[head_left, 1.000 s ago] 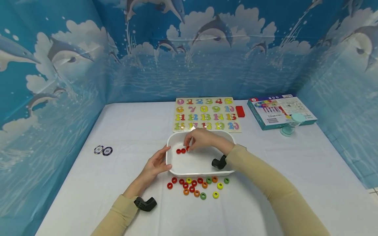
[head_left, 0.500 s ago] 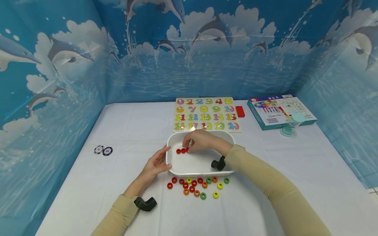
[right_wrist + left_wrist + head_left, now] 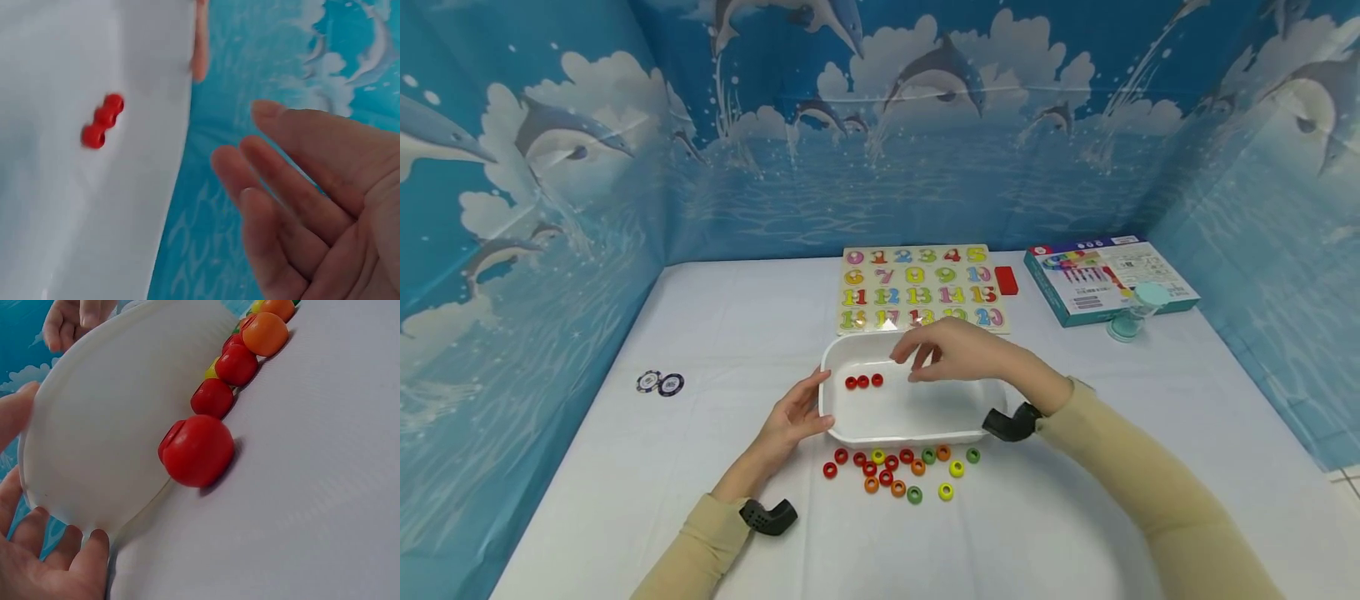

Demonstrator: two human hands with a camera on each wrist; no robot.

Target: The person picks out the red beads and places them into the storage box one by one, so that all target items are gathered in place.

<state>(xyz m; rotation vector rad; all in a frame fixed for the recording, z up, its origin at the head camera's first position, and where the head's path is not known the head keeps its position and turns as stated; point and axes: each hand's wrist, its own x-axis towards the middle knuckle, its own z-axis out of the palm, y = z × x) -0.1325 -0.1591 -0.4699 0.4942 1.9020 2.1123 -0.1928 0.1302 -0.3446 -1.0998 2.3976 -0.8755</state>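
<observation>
A white tray (image 3: pixel 917 429) lies on the table. My left hand (image 3: pixel 790 421) grips its left end; in the left wrist view the thumb and fingers (image 3: pixel 81 556) of that hand meet the tray's edge. Three red beads (image 3: pixel 863 382) sit in a short row inside the tray, towards its left side; the right wrist view shows the red beads (image 3: pixel 105 119) close together. Over the tray's back right part my right hand (image 3: pixel 958 350) hovers, fingers loosely bent, holding nothing. In front of the tray lie several loose ring-like beads (image 3: pixel 886 477) in red, orange, yellow and green.
Behind the tray is a number puzzle board (image 3: pixel 917 287) with a red block (image 3: pixel 1007 281) beside it. A flat box (image 3: pixel 1112 279) and a sand timer (image 3: pixel 1137 312) stand at the back right. Two round chips (image 3: pixel 659 382) lie at the left. A dolphin curtain surrounds the table.
My right hand has let go of the third red bead, which stays in the row, and has moved up and to the right. The left hand keeps its place on the tray.
</observation>
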